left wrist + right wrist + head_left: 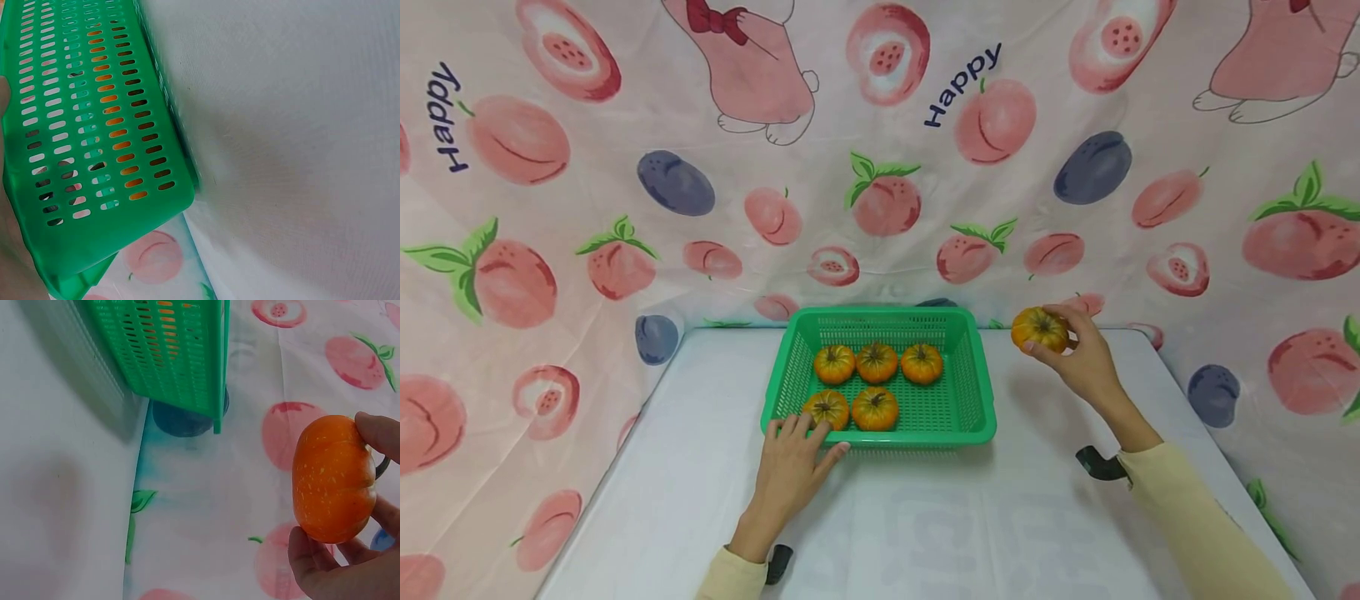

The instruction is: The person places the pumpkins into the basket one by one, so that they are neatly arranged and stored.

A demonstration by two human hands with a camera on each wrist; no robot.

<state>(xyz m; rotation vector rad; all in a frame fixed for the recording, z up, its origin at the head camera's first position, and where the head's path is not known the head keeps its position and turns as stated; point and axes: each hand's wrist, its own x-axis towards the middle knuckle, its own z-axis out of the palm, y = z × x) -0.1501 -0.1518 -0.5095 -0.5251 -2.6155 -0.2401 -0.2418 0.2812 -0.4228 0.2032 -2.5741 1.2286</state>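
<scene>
A small orange pumpkin [1039, 331] is held in the air by my right hand [1086, 358], right of the green basket [985, 417]. In the right wrist view the thumb and fingers grip the pumpkin [334, 481] from opposite sides, its dark stem toward the palm. My left hand [790, 467] rests on the basket's front rim near the left corner, fingers reaching over it and thumb spread to the right. Several similar pumpkins [876, 363] sit inside the basket in two rows, three behind and two in front. One front pumpkin [827, 408] is partly hidden by the left fingers.
The basket stands on a white-covered table [910, 517], close to its back edge. Behind and beside the table hangs a fruit-patterned cloth [820, 183]. A dark strap piece [1101, 464] shows at the right wrist, another [779, 563] at the left.
</scene>
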